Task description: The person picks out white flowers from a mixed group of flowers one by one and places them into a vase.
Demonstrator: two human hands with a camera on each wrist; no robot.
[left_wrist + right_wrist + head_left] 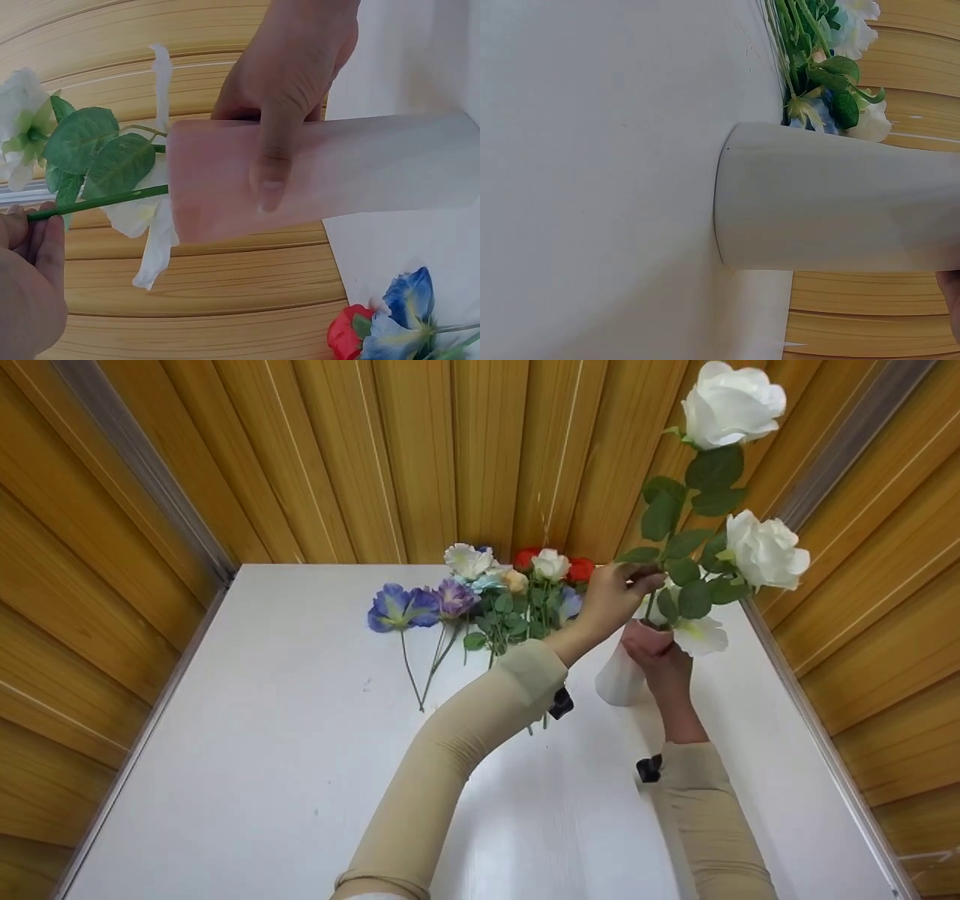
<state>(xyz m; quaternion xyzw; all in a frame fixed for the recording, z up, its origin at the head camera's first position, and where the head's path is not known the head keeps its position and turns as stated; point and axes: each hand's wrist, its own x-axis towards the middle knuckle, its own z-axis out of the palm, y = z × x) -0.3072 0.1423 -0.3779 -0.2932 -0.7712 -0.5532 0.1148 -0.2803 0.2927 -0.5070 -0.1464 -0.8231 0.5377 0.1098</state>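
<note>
My left hand [611, 601] pinches the green stem [105, 202] of a white rose just above the vase, and the stem's lower end runs into the vase mouth. My right hand [666, 667] grips the pink upper part of a white vase [621, 679], its thumb along the side in the left wrist view. The vase stands upright on the table. Two white roses, a high one [733, 406] and a lower one [766, 551], rise above the hands among green leaves [694, 598]. Whether they share one stem I cannot tell. A white ruffled flower [701, 636] hangs over the vase rim.
Left of the vase, loose artificial flowers lie on the white table [247, 720]: blue-purple blooms [401, 607], a white rose [551, 564], red flowers [580, 569] and several others. My left forearm crosses above some stems. Wood-panelled walls [420, 457] enclose the table.
</note>
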